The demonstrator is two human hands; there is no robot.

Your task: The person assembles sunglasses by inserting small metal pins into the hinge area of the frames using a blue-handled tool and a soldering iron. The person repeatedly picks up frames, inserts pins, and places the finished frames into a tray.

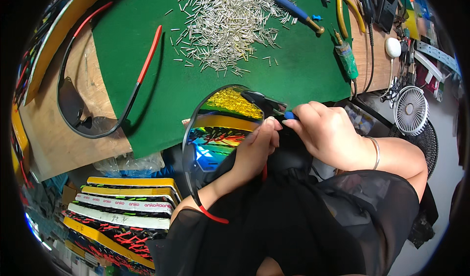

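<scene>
Pinching away at centre, it's the left hand [258,148] with the mirrored sunglasses [215,146], thumb and fingers closed at the lens's 3 o'clock side. Just beyond, the right hand [327,131] has its fingers wrapped tight round a blue-handled tool [290,115]. Mid-job, I'd judge: lens in, a red-tipped arm reaching toward 7 o'clock, but whether the spot at the tool's tip is secured, the fingers won't let us tell. Over at 10 o'clock lies a second pair [71,102], both arms spread, finished or waiting, impossible to say! Plenty in supply, too: metal pins [225,26] heaped at 12 o'clock, yellow-edged trays [129,182] stacked at 8 o'clock.
</scene>
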